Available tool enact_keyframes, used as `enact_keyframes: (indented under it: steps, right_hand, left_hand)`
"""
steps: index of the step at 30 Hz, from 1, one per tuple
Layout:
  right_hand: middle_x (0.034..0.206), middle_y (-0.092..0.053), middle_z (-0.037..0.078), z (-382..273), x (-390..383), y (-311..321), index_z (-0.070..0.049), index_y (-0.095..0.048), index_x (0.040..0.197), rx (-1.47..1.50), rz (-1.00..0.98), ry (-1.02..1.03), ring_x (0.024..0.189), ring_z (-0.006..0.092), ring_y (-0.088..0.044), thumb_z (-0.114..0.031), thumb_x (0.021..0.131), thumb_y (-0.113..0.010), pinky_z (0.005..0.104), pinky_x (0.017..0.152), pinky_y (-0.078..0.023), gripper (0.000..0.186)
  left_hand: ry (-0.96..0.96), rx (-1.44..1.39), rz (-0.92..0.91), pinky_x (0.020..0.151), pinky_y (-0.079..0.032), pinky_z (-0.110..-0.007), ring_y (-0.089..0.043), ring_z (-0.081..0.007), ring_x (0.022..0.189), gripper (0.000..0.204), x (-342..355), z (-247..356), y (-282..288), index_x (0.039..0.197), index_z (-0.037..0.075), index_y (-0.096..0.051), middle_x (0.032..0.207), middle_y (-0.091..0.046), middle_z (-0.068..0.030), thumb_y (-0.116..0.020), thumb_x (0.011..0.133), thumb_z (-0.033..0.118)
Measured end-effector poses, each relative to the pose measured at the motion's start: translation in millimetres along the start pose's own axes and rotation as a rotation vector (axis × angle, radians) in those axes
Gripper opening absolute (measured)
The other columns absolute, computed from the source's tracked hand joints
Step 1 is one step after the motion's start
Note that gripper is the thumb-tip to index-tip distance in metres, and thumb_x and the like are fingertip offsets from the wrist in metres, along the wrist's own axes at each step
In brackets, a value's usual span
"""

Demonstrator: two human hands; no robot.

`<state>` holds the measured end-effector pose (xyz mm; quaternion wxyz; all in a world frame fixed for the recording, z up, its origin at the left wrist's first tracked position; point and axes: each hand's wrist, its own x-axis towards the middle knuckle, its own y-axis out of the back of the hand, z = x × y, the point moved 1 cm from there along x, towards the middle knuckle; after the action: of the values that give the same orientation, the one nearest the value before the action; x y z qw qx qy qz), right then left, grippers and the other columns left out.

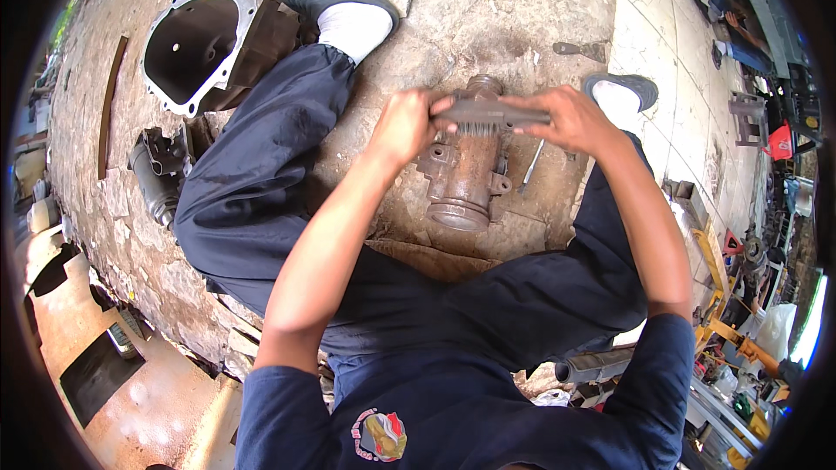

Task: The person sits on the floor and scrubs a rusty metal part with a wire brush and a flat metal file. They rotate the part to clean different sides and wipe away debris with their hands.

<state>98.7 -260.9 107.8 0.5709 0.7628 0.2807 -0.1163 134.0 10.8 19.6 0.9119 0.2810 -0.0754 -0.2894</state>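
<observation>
Rack shaft (489,113) (grey bar, teeth along its underside) is out of the housing and up in both my hands, held crosswise just above the steering gear housing (464,176). Housing is rusty brown cast metal, lying on the stone floor (488,9) btwn my legs, round open end toward me, far end poking out behind the bar.

Progress, judging from how things lie: bar is free of the casting, so the pull-apart stage looks done for this piece. Housing body still in one lump w/ its lugs and end collar on; whether anything's still inside I can't tell from here. I'd call it roughly mid-way, inspection or cleaning of the teeth in hand.

Hands:
- Left hand (405,126): fist closed round the left end of the bar, thumb on top.
- Right hand (566,120): fingers wrapped over the right end, also clamped on, no gap showing.

Neither hand touches the housing.

Around it: slim steel rod tool (531,165) on the floor just right of the housing, under my right wrist. Bell housing (202,48), pale rim, dark inside, sits well off to the left by my left foot; smaller dark casting (161,170) below it, beside my left knee.
</observation>
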Motion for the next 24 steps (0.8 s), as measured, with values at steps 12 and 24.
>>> enact_keyframes:
  steps: [12, 24]
  right_hand:
    - [0.1, -0.078, 0.014, 7, -22, 1, -0.025, -0.07, 0.143, 0.109, 0.1, 0.108, 0.089, 0.034, -0.071, -0.051, 0.097, -0.07, 0.0472, 0.086, -0.056, 0.053]
    - [0.1, -0.078, 0.014, 6, 29, 11, -0.029, -0.072, 0.14, -0.207, 0.226, -0.141, 0.096, 0.0331, -0.073, -0.056, 0.095, -0.069, 0.0486, 0.087, -0.058, 0.052]
  left_hand:
    - [0.007, -0.005, -0.18, 0.084, -0.056, -0.046, -0.074, -0.0393, 0.096, 0.05, 1, 18, 26, 0.112, 0.004, -0.078, 0.102, -0.075, -0.0202, -0.094, 0.072, 0.03]
    - [0.237, 0.197, -0.162, 0.088, -0.057, -0.044, -0.076, -0.0357, 0.096, 0.059, 107, -29, 10, 0.109, 0.003, -0.08, 0.097, -0.075, -0.0253, -0.1, 0.066, 0.038]
